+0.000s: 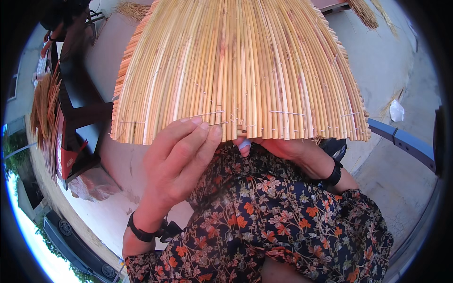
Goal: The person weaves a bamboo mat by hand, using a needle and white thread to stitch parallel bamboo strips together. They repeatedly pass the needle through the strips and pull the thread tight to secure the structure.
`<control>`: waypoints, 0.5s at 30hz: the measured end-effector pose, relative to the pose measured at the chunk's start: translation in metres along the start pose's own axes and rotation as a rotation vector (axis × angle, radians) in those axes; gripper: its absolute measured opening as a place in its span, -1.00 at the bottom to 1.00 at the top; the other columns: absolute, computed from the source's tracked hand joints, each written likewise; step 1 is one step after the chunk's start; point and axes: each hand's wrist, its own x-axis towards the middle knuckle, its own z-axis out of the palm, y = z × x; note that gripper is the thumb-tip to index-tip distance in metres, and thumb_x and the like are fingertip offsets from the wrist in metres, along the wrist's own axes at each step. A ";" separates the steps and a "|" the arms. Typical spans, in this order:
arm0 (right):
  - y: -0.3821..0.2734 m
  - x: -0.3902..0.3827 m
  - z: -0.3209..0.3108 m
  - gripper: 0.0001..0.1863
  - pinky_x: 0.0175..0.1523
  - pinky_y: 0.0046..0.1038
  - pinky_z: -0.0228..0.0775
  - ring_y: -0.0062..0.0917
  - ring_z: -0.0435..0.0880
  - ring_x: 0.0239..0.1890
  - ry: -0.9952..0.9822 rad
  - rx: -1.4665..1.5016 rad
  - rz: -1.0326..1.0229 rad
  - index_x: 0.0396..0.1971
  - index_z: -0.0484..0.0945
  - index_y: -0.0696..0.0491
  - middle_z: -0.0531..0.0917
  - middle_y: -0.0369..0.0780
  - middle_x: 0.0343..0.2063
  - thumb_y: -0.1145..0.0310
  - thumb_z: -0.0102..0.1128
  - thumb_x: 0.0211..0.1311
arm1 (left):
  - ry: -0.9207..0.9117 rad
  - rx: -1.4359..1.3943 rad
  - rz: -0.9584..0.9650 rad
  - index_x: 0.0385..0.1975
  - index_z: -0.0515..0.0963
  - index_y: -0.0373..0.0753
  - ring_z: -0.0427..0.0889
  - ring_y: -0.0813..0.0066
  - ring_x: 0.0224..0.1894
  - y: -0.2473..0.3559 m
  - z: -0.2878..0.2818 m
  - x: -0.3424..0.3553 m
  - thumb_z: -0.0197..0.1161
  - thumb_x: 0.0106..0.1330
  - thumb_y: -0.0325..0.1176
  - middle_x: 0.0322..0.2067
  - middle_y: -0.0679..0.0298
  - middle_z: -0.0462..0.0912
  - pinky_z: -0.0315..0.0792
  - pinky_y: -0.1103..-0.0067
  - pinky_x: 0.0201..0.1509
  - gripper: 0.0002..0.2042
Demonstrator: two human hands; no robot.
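A broad mat of pale reed stalks [240,61], stitched with white thread near its lower edge, spans the upper middle of the view. My left hand [177,160] is closed in a pinch on a thin needle-like piece [218,124], fingertips resting on the mat's lower edge left of centre. My right hand [292,153] reaches under the same edge from the right, its fingers mostly hidden by the reeds. A fingertip with a pale wrap [243,147] shows just below the edge at the centre. Dark floral fabric [278,212] covers my body beneath the mat.
Straw bundles [45,108] lean on a dark frame [82,111] at left. More straw [363,14] lies at top right. A blue-grey metal beam [401,141] runs along the right, near a white lump [396,111]. A dark car [71,240] stands at lower left.
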 end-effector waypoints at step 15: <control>-0.063 -0.061 0.033 -0.58 -0.10 -0.38 0.58 -0.24 0.72 -0.20 0.215 -1.433 -0.354 0.08 0.62 0.12 0.70 -0.12 -0.21 0.52 0.37 0.18 | -0.254 -0.430 -0.402 -0.28 0.61 -0.35 0.64 0.34 -0.26 -0.029 0.027 0.026 0.42 0.16 -0.58 -0.28 0.20 0.60 0.49 0.52 -0.21 -0.84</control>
